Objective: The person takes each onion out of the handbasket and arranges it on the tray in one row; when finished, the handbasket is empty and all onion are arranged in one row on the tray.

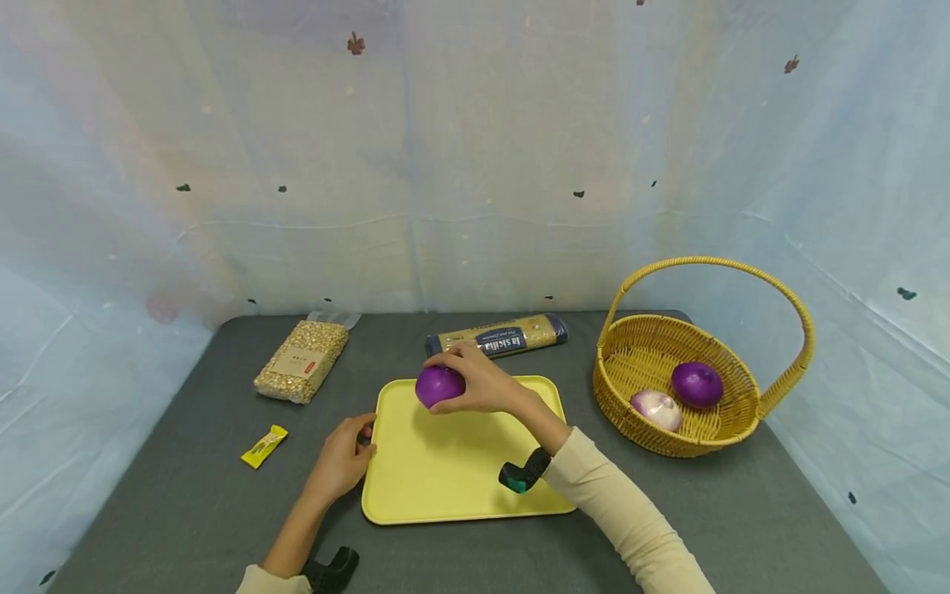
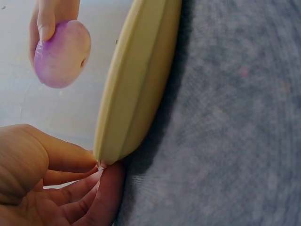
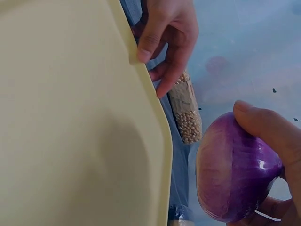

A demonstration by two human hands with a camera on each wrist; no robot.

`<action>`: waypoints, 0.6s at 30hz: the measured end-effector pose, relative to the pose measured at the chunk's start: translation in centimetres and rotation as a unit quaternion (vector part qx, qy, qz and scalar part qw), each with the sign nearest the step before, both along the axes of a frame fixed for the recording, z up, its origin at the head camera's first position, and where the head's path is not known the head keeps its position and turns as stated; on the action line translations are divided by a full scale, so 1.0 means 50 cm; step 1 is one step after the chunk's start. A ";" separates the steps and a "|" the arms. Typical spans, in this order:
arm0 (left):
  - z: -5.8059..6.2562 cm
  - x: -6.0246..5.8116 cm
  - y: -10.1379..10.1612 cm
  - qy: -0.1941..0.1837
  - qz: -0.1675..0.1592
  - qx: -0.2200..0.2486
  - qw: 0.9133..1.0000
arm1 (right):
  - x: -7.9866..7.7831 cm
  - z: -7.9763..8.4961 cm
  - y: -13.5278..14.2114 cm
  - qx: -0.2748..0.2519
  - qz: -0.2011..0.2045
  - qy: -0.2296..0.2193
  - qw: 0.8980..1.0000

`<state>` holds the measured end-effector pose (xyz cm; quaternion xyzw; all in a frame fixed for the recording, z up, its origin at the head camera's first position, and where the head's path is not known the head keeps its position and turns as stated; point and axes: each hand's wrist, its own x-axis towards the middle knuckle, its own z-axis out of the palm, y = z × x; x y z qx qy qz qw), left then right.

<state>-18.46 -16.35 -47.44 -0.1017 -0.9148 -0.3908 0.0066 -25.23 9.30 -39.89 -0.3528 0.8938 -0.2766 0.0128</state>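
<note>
My right hand [image 1: 475,382] grips a purple onion [image 1: 439,386] above the yellow tray [image 1: 445,487], thumb on one side and fingers on the other. The onion [image 3: 235,169] looks paler on one face in the right wrist view, and it hangs apart from the tray. At the tray's left rim, my left hand [image 1: 344,458] pinches the edge. In the right wrist view the left thumb [image 3: 146,49] lies over the rim, while some fingers are partly hidden beside it. The left wrist view shows the tray's side [image 2: 136,80] between thumb and fingers.
To the right stands a yellow wicker basket [image 1: 616,408] with a tall handle, holding a purple onion [image 1: 697,384] and a paler onion [image 1: 656,409]. Behind the tray lies a pasta packet [image 1: 512,335]. A bag of grains or beans [image 1: 303,360] and a small yellow packet [image 1: 264,446] are at left.
</note>
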 end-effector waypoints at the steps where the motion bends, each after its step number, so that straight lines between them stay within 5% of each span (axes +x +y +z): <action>1: 0.000 0.000 0.000 0.003 -0.001 -0.001 1.000 | 0.000 -0.002 -0.003 0.001 0.002 0.001 1.000; 18: 0.006 0.003 0.005 0.016 0.006 -0.008 1.000 | 0.010 -0.043 -0.052 0.007 0.017 -0.023 1.000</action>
